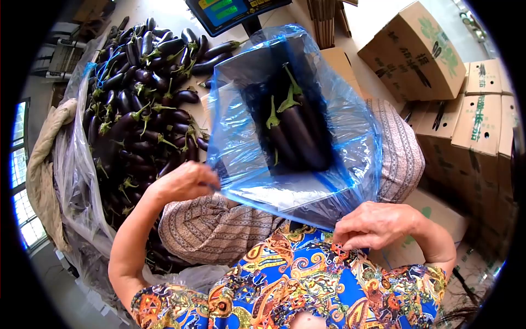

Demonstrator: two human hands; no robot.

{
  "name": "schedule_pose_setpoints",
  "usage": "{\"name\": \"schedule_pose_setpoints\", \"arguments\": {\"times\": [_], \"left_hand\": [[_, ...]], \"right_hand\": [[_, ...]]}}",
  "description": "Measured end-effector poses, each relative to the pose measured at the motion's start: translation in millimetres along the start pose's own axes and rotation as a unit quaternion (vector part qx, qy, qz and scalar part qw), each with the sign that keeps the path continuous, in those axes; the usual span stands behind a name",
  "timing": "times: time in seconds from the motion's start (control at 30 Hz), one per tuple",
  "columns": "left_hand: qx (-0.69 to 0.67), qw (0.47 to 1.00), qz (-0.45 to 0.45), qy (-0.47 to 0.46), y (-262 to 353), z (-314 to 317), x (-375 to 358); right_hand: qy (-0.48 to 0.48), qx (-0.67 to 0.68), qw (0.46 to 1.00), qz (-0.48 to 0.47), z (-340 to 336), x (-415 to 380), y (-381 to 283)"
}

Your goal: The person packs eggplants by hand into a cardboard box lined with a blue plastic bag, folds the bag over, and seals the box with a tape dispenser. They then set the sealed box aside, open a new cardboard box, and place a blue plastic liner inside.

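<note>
Nearest, at six o'clock, a glossy shirt (pixel 285 274) is showing bright paisley swirls, with loose, banded trousers (pixel 200 230) bunching in soft folds above it. At eight o'clock the left hand (pixel 186 181) is reaching to the near edge of the blue plastic liner (pixel 246 192), its fingers curling and blurring, so whether they are pinching the film cannot be told. Between four and five o'clock the right hand (pixel 378 222) is bending its fingers at the liner's other near corner, their tips partly hiding, so its grip is also unclear. Just above centre, the thin, crinkling liner is opening wide and catching white glints, its rim standing unfolded. Inside, several long, smooth, dark eggplants (pixel 298 129) are lying side by side, green stalks pointing toward twelve; one layer seems to be forming, with room apparently remaining above. Many more are lying outside in a tangled, shiny pile (pixel 137 120) at ten o'clock, beside rumpled clear sheeting (pixel 82 181). Farther off, a scale display (pixel 222 11) is glowing green near eleven, while stiff, printed cartons (pixel 466 123) are stacking squarely at three.
</note>
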State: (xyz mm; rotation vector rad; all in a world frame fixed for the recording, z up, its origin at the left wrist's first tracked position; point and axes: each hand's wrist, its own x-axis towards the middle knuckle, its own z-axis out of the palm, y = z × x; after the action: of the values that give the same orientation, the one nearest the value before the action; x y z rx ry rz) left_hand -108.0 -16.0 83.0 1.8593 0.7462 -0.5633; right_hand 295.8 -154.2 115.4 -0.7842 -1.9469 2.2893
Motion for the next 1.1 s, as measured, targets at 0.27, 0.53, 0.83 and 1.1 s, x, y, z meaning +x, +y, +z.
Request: {"name": "schedule_pose_setpoints", "arguments": {"times": [0.27, 0.53, 0.83, 1.1], "left_hand": [[-0.164, 0.926, -0.276, 0.199, -40.9, 0.2, -63.2], [0.024, 0.908, 0.141, 0.394, 80.9, -21.8, 59.6], [0.191, 0.930, -0.073, 0.305, 15.8, -4.0, 210.4], [0.027, 0.930, -0.136, 0.341, 30.3, -2.5, 207.4]], "right_hand": [[-0.054, -0.335, 0.935, 0.099, 50.4, 5.9, 3.4], [-0.009, -0.107, 0.993, 0.041, 27.7, -23.3, -28.1], [0.308, -0.148, 0.939, -0.027, -21.6, 4.6, -59.5], [0.327, -0.364, 0.842, 0.226, -104.8, 137.7, 42.0]]}}
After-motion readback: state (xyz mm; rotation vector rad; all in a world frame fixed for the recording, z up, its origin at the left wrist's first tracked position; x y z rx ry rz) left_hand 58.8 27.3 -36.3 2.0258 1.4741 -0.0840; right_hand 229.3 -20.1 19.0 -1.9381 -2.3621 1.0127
